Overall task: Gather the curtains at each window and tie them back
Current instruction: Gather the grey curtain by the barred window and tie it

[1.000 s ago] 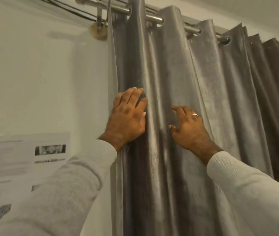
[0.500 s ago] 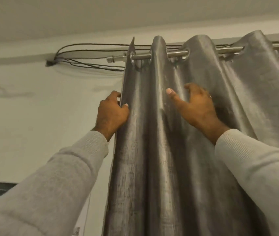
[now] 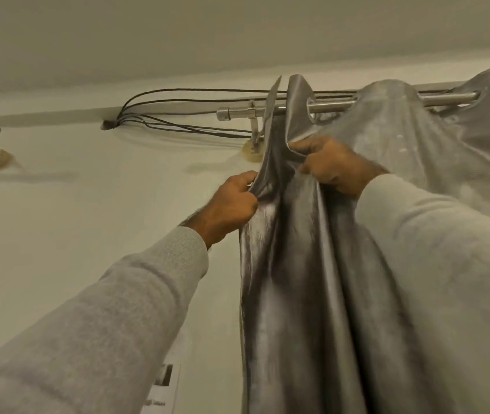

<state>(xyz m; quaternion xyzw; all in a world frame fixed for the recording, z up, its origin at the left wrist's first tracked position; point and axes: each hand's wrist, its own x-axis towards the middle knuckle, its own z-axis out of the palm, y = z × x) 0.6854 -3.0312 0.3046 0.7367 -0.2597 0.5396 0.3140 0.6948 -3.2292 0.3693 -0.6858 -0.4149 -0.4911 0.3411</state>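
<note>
Bunching shiny grey curtain (image 3: 312,264) folds, left hand (image 3: 231,204) and right hand (image 3: 333,165).

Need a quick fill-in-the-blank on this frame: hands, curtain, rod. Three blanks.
1. Both hands grip the grey ____ just below the rod.
2. The left hand holds the curtain's ____ edge, nearest the bare wall.
3. Black ____ run along the wall behind the rod's end cap.

Missing words: curtain; left; cables
</note>
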